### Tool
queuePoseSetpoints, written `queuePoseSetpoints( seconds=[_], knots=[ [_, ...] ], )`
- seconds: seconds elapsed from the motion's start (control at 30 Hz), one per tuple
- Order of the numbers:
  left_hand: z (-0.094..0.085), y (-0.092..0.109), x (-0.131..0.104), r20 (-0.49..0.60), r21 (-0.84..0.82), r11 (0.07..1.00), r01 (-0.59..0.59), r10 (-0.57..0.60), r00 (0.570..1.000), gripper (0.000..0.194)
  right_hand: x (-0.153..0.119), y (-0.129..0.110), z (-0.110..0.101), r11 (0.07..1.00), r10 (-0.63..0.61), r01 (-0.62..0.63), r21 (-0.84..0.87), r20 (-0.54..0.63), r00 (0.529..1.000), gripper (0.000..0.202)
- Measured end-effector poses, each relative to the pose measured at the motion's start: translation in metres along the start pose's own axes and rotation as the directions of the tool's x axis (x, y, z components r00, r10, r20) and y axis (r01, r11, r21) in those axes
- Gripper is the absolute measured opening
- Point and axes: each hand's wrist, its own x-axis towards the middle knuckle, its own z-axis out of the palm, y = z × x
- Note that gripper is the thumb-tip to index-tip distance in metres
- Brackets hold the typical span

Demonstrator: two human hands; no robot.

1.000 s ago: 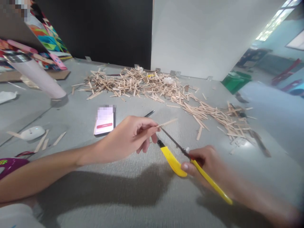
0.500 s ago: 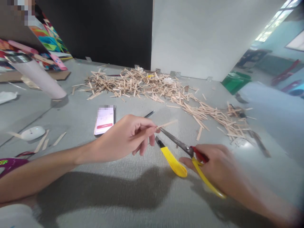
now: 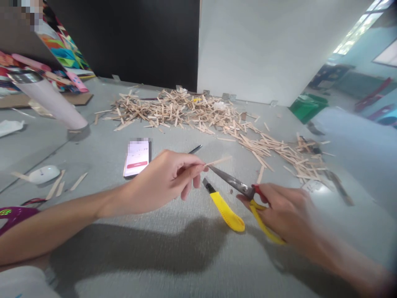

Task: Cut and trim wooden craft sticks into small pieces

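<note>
Between the pinched thumb and fingers of my left hand (image 3: 180,171) is a thin wooden stick (image 3: 219,161), its free end pointing right. My right hand (image 3: 282,211) grips scissors (image 3: 232,181) by their red and yellow handles. The scissor blades look closed or nearly so, and their tips reach the stick close to my left fingertips. Below the blades lies a yellow utility knife (image 3: 226,211) on the grey table (image 3: 149,256). A dark pen (image 3: 196,149) rests just behind my left hand, partly hidden by it.
Many wooden sticks (image 3: 173,109) are heaped along the back and right. A phone (image 3: 136,158) lies left of centre, with a white mouse (image 3: 44,174) and a tumbler (image 3: 52,99) farther left. Black and white panels (image 3: 248,49) stand behind; a green bin (image 3: 308,107) is at right.
The handles of the scissors have moved up slightly and drawn closer together as my right hand closed. My left hand and the stick stay almost in place.
</note>
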Motion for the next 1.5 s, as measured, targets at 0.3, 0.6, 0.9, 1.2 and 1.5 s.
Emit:
queuePoseSetpoints(
  seconds=[0.3, 0.6, 0.9, 1.2, 1.5],
  knots=[
    [0.012, -0.007, -0.002, -0.189, 0.414, 0.887, -0.204, 0.303, 0.934, 0.027, 0.003, -0.011, -0.004, 0.997, 0.005, -0.009, 0.070, 0.067, 0.998, 0.052],
    [0.037, -0.035, 0.001, -0.282, 0.777, 0.578, -0.250, 0.674, 0.683, 0.031, 0.022, -0.026, -0.029, 0.731, 0.082, -0.480, 0.485, 0.636, 0.768, 0.070],
    [0.022, -0.031, 0.005, -0.418, 0.615, 0.773, -0.159, 0.491, 0.764, 0.020, 0.013, -0.024, -0.016, 0.350, -0.108, -0.672, 0.652, 0.741, 0.663, 0.082],
    [0.004, -0.009, 0.006, -0.288, 0.035, 0.995, -0.095, 0.101, 0.952, 0.025, 0.009, -0.025, -0.016, 0.370, -0.060, -0.505, 0.780, 0.562, 0.825, 0.074],
    [0.009, -0.012, 0.004, -0.257, -0.047, 0.995, -0.087, 0.072, 0.964, 0.028, 0.006, -0.034, -0.018, 0.400, 0.093, -0.674, 0.621, 0.704, 0.704, 0.086]
  ],
)
